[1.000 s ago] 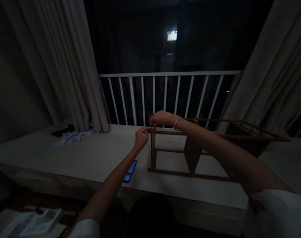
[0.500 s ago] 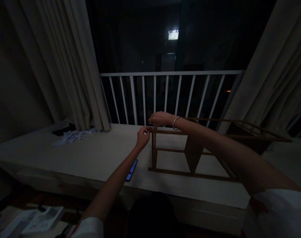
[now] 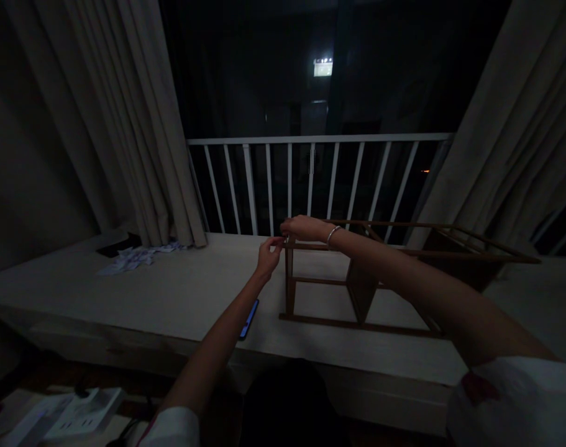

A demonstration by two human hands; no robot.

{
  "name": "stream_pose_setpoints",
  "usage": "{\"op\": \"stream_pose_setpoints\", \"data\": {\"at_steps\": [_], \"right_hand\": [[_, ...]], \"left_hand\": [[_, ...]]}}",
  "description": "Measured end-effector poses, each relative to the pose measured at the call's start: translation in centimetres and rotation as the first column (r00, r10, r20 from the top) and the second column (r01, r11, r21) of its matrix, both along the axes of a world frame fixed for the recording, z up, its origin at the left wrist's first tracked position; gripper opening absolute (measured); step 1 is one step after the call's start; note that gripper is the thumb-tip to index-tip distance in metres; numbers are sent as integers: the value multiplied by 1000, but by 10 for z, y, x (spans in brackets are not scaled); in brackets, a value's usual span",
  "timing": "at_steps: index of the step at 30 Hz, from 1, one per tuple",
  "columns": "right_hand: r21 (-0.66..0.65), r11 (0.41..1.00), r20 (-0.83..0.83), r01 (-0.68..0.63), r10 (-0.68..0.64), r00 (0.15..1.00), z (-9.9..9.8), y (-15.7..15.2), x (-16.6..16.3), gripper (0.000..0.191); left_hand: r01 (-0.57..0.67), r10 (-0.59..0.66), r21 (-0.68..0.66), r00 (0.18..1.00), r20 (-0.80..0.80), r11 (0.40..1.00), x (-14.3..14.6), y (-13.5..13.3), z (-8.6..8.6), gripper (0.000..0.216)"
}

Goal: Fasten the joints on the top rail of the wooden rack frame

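A brown wooden shelf frame (image 3: 327, 320) lies on its side on the white ledge. Both of my hands meet at its upper left corner. My left hand (image 3: 268, 256) has thumb and fingertips pinched together at the end of that corner; a small shiny bit shows there, too small to name. My right hand (image 3: 304, 228), with a silver bangle (image 3: 333, 234) at the wrist, curls over the top of the same corner, and its fingertips are closed around something I cannot make out. Below my left forearm lies a phone (image 3: 250, 319) with a lit screen.
White railing (image 3: 320, 139) runs behind the ledge (image 3: 171, 304), before a dark window. Curtains (image 3: 138, 136) hang at both sides. Crumpled pale papers (image 3: 133, 257) lie at the ledge's left. A white power strip (image 3: 84, 413) is at the lower left.
The view has shifted slightly. Both hands stay at the same corner of the frame, with only a small shift of the fingers and the right wrist.
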State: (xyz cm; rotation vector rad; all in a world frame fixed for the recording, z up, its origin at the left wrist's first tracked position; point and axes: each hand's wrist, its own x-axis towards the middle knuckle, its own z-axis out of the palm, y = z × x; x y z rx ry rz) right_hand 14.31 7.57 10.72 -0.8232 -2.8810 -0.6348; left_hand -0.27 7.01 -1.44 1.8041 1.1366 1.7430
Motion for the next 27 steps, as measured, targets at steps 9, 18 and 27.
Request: {"op": "stream_pose_setpoints", "data": {"at_steps": [9, 18, 27], "right_hand": [[14, 999, 27, 32, -32, 999, 1, 5, 1, 23], [29, 989, -34, 147, -147, 989, -9, 3, -1, 27], [-71, 980, -168, 184, -194, 967, -19, 0, 0, 35]], "left_hand": [[296, -188, -228, 897, 400, 927, -3, 9, -9, 34], [357, -199, -214, 825, 529, 909, 12, 12, -12, 30], [384, -186, -196, 758, 626, 902, 19, 13, -23, 20]]}}
